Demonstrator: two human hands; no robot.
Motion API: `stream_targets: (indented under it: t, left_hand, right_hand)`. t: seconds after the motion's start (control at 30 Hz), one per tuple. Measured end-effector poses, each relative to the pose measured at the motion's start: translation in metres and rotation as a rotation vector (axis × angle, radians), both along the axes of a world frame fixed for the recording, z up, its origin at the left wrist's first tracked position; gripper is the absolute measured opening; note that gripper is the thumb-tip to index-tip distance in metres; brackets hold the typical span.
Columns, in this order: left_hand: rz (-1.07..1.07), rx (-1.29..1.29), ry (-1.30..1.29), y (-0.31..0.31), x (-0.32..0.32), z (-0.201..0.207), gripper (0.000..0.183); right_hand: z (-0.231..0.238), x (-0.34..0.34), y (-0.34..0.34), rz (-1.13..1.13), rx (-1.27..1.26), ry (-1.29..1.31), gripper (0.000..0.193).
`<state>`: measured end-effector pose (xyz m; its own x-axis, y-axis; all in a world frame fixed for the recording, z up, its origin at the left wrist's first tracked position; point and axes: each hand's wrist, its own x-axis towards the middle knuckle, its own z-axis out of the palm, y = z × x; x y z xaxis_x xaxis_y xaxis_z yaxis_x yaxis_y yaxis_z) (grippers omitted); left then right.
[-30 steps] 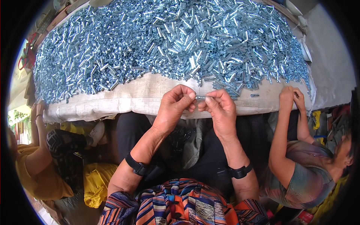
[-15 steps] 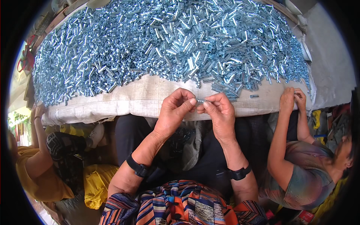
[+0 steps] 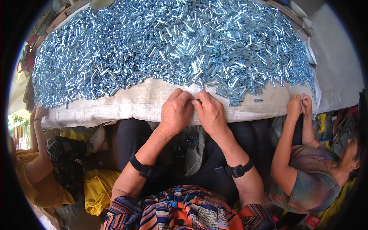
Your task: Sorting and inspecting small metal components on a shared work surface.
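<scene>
My left hand (image 3: 176, 111) and my right hand (image 3: 209, 112) meet fingertip to fingertip at the near edge of a white woven sack cloth (image 3: 142, 103). Between the fingertips they pinch a small shiny metal piece (image 3: 196, 101), mostly hidden by the fingers. Just beyond lies a huge heap of small silvery metal tubes and bolts (image 3: 172, 46) that covers the cloth. Each of my wrists wears a black band. A pouch of dark metal parts (image 3: 184, 143) rests in my lap below the hands.
A person at the right (image 3: 306, 168) works with both hands raised at the cloth's edge (image 3: 299, 105). Another person in yellow (image 3: 34, 168) sits at the left, one hand on the cloth. A yellow bag (image 3: 96, 188) lies below.
My two hands have stayed together on the small metal piece and shifted slightly toward the pile, with the fingers closing more tightly over it.
</scene>
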<state>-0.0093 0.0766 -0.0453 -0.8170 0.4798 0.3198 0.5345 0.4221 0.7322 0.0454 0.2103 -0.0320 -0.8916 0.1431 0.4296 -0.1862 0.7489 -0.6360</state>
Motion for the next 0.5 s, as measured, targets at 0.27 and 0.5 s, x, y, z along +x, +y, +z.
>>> stream_targets:
  t: [0.27,0.5]
  left_hand:
    - [-0.017,-0.026,0.068,-0.001,-0.025,0.012,0.025]
    - [-0.074,-0.228,0.179,0.018,-0.042,0.010,0.025]
  right_hand:
    - [0.018,0.016,0.011,0.149,-0.387,-0.307,0.019]
    - [0.018,-0.017,0.060,-0.278,-0.032,-0.061,0.013]
